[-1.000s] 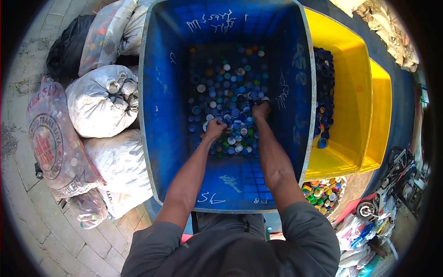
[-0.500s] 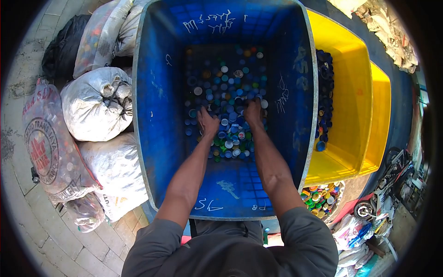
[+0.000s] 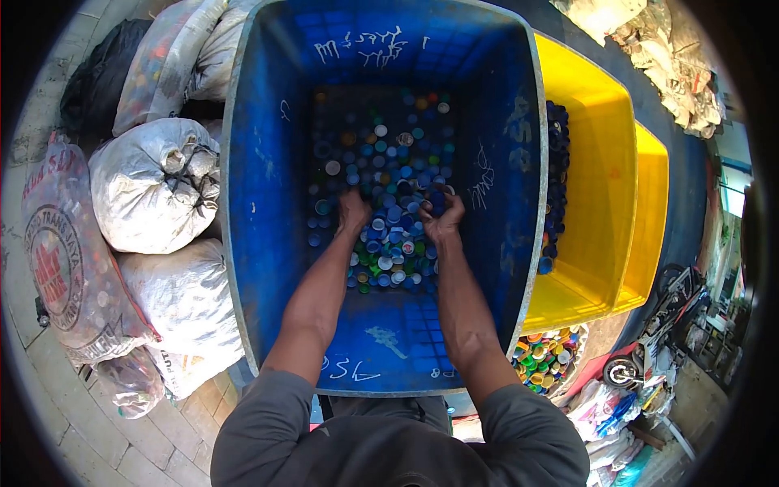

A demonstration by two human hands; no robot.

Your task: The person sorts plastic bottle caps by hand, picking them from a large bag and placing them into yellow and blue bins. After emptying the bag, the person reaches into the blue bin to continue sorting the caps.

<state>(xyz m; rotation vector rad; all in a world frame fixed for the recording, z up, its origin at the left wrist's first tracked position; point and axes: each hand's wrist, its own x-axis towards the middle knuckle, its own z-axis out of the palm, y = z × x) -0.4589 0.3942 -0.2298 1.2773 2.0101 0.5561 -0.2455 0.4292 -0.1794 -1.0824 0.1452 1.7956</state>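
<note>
Loose plastic bottle caps [image 3: 395,215], mostly blue with some green and white ones, lie in a heap on the floor of a deep blue bin [image 3: 389,341]. At the heap's left side is my left hand [image 3: 354,213], its fingers curled down against the caps; what they hold, if anything, is hidden. On the right, my right hand [image 3: 446,217] is turned partly palm-up. Its fingers are bent around dark blue bottle caps [image 3: 438,200]. Both forearms reach in over the near wall.
Yellow bins [image 3: 596,187] stand at the right, beside a strip of dark blue caps [image 3: 555,178]. A container of mixed-colour caps [image 3: 545,361] sits near the bin's lower right corner. Stuffed white sacks [image 3: 154,187] line the left side. A motorcycle [image 3: 649,341] is farther right.
My right hand has turned palm-up and now has dark blue caps in its fingers. My left hand has shifted slightly against the heap. The whole view has shifted a little left.
</note>
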